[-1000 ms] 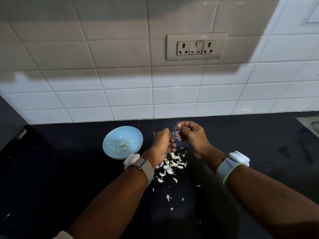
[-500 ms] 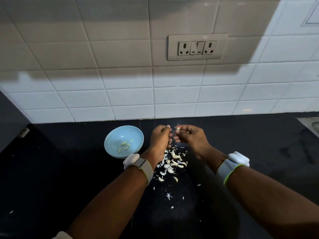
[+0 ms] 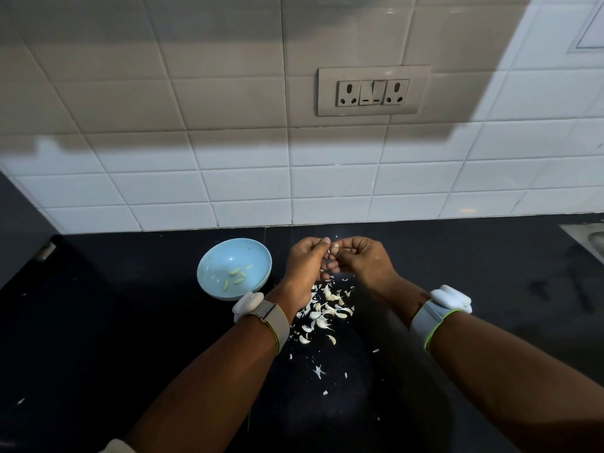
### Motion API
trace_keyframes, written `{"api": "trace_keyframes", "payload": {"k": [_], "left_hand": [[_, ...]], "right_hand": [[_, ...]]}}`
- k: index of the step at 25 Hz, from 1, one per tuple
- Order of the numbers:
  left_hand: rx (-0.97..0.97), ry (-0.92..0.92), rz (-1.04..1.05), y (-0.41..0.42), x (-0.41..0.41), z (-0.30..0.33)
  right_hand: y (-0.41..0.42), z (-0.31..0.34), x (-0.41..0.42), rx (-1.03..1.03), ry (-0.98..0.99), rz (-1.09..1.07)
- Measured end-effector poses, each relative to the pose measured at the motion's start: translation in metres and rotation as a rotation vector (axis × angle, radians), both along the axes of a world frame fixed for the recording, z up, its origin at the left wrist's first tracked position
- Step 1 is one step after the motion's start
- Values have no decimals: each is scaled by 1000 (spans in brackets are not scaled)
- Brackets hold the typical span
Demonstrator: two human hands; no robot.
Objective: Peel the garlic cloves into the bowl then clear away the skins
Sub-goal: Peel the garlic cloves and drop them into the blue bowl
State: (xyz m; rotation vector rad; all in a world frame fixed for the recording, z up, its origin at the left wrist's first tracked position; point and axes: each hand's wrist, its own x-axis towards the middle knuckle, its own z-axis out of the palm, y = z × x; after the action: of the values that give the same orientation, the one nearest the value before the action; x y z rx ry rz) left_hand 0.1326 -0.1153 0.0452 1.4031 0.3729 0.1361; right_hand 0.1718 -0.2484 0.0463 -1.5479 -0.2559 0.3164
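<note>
Garlic clove (image 3: pixel 335 246) pinched between the fingertips of both hands, held above the black worktop (image 3: pixel 130 322) near the tiled wall (image 3: pixel 228 178). Left hand (image 3: pixel 305 264) curled, thumb and forefinger closed on the clove from the left; right hand (image 3: pixel 366 259) curled likewise, gripping it from the right, knuckles of the two almost touching. One pale blue bowl (image 3: pixel 212 256) just left of the left hand, standing on the worktop, with about five peeled cloves (image 3: pixel 237 276) lying in its bottom. Heap of white skins (image 3: pixel 323 310) directly below and slightly nearer than the hands, too many and too tangled to count, with a few loose flakes (image 3: pixel 318 371) scattered nearer still. Two wrist bands, one on each forearm: left band (image 3: pixel 261 313) beside the bowl's near rim, right band (image 3: pixel 439 310) well apart from the skins. One socket plate (image 3: pixel 372 90) on the wall above, holding two sockets and a pair of switches between them.
</note>
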Motion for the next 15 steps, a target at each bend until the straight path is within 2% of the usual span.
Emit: {"api": "trace_keyframes", "payload": {"k": [15], "left_hand": [[-31,-11,-153,-4,3,-1]], "right_hand": [[2,4,-1,-152,-26,-124]]}}
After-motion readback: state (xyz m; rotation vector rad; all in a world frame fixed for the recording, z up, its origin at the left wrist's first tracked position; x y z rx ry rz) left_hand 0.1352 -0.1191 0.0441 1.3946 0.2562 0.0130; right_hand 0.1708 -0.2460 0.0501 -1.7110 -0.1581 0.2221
